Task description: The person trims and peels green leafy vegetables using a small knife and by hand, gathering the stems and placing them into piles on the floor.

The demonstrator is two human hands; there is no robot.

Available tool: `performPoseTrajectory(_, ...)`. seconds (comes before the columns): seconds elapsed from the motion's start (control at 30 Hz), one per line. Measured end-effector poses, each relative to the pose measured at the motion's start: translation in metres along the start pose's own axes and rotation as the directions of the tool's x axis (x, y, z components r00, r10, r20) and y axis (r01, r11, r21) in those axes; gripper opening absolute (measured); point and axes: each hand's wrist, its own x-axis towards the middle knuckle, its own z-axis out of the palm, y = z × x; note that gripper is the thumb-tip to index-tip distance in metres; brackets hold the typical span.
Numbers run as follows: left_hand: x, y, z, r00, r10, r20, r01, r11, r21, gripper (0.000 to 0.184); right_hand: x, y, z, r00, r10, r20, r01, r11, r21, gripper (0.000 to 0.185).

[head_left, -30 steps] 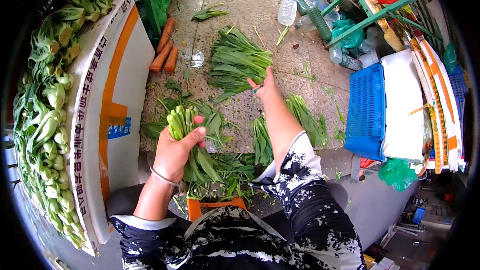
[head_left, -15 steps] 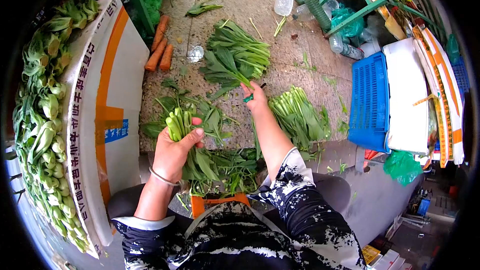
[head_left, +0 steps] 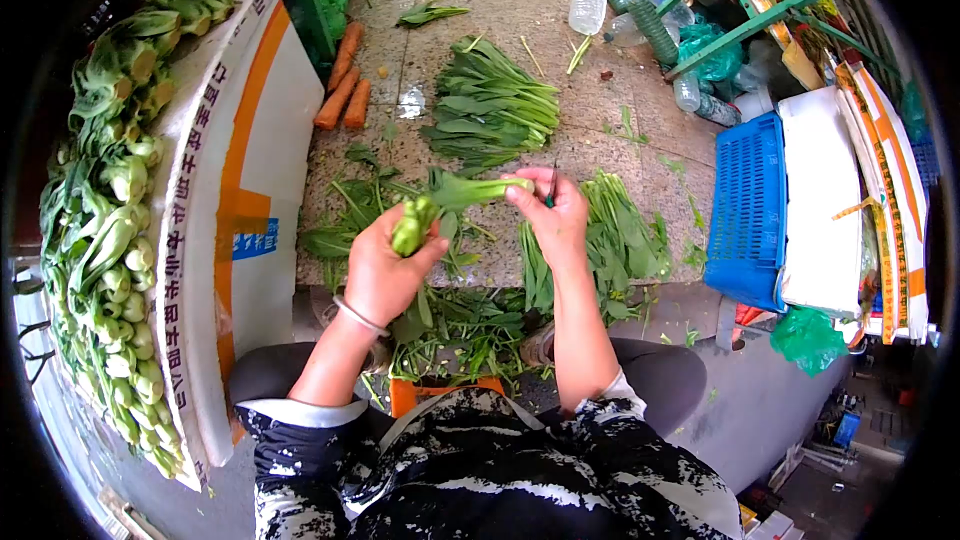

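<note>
My left hand [head_left: 387,258] is closed around a bunch of green leafy vegetable stalks [head_left: 411,228], their cut ends pointing up. Close by on its right, my right hand [head_left: 552,213] pinches the pale end of a single leafy green stalk [head_left: 470,190], whose leaf reaches toward the left hand. A small dark, thin tool with a green part [head_left: 550,199] shows at the right fingers; its exact kind is unclear. Beyond the hands lies a neat pile of leafy greens [head_left: 492,105]. Another bundle of greens [head_left: 625,230] lies right of my right forearm.
Carrots [head_left: 343,90] lie at the left of the stone surface [head_left: 590,120]. A white foam box [head_left: 265,130] stands at left beside stacked bok choy [head_left: 120,280]. At right are a blue basket [head_left: 745,210], plastic bottles [head_left: 588,4] and a green metal frame [head_left: 765,20]. Trimmings [head_left: 470,340] lie below.
My right hand has come back from the far pile toward my left hand and now holds a single stalk. My left hand keeps its bunch, and the view has shifted slightly.
</note>
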Motion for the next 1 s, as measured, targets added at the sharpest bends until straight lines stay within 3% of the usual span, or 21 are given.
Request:
performPoseTrajectory(0.03, 0.0, -0.002, 0.002, 0.999, 0.037, -0.027, -0.035, 0.996, 0.084, 0.019, -0.008, -0.015, 0.009, 1.0, 0.001, 0.008, -0.001, 1.0, 0.009, 0.025)
performPoseTrajectory(0.13, 0.001, -0.003, 0.003, 0.981, 0.195, -0.016, -0.193, 0.977, 0.095, 0.023, -0.027, -0.033, 0.031, 0.98, -0.089, 0.177, 0.107, 0.99, -0.096, 0.021)
performPoseTrajectory(0.23, -0.004, 0.005, 0.0, 0.991, 0.109, 0.075, -0.11, 0.994, 0.01, 0.026, -0.037, -0.048, 0.038, 0.956, -0.112, 0.272, 0.171, 0.964, -0.204, 0.025)
performPoseTrajectory(0.27, -0.004, 0.003, -0.001, 0.995, 0.086, 0.06, -0.084, 0.996, -0.036, 0.026, -0.039, -0.05, 0.037, 0.964, 0.012, 0.267, 0.033, 0.986, -0.161, 0.033)
performPoseTrajectory(0.37, -0.005, 0.005, -0.006, 0.998, 0.044, 0.042, -0.041, 0.998, -0.052, 0.026, -0.041, -0.058, 0.034, 0.951, 0.079, 0.298, -0.054, 0.995, -0.089, 0.034)
performPoseTrajectory(0.4, -0.005, 0.005, -0.007, 0.999, 0.017, 0.049, -0.015, 0.998, -0.055, 0.025, -0.043, -0.059, 0.031, 0.908, 0.121, 0.4, -0.124, 0.992, -0.019, 0.042)
performPoseTrajectory(0.5, -0.005, 0.002, -0.009, 0.998, -0.001, 0.07, 0.005, 0.998, -0.065, 0.025, -0.051, -0.059, 0.039, 0.927, 0.064, 0.369, -0.039, 0.996, -0.075, 0.047)
performPoseTrajectory(0.67, -0.006, 0.004, -0.01, 0.996, 0.018, 0.085, -0.015, 0.999, -0.034, 0.025, -0.049, -0.053, 0.041, 0.921, 0.092, 0.378, -0.037, 0.988, -0.152, 0.047)
performPoseTrajectory(0.73, -0.006, 0.003, -0.011, 0.989, -0.103, 0.11, 0.122, 0.977, -0.176, 0.025, -0.043, -0.048, 0.039, 0.926, 0.016, 0.376, 0.063, 0.978, -0.196, 0.045)
performPoseTrajectory(0.77, -0.006, 0.003, -0.012, 0.988, -0.1, 0.115, 0.119, 0.977, -0.177, 0.025, -0.041, -0.045, 0.037, 0.927, -0.011, 0.375, 0.097, 0.972, -0.213, 0.044)
performPoseTrajectory(0.83, -0.006, 0.006, -0.014, 0.976, -0.13, 0.173, 0.166, 0.963, -0.214, 0.026, -0.036, -0.035, 0.03, 0.878, 0.26, 0.402, -0.334, 0.934, 0.127, 0.04)
performPoseTrajectory(0.87, -0.006, 0.009, -0.013, 0.972, -0.162, 0.173, 0.208, 0.931, -0.301, 0.027, -0.032, -0.021, 0.028, 0.88, 0.298, 0.37, -0.391, 0.897, 0.205, 0.038)
performPoseTrajectory(0.9, -0.006, 0.006, -0.013, 0.971, -0.154, 0.181, 0.204, 0.932, -0.3, 0.027, -0.025, -0.007, 0.024, 0.885, 0.293, 0.362, -0.383, 0.9, 0.207, 0.038)
performPoseTrajectory(0.97, -0.004, -0.002, -0.013, 0.994, -0.092, 0.056, 0.102, 0.969, -0.226, 0.029, -0.002, 0.018, 0.015, 0.83, 0.547, 0.113, -0.532, 0.836, -0.136, 0.034)
performPoseTrajectory(1.0, -0.006, 0.009, -0.012, 0.989, -0.116, 0.089, 0.139, 0.935, -0.327, 0.03, 0.014, 0.029, 0.007, 0.863, 0.505, -0.025, -0.504, 0.855, -0.121, 0.032)
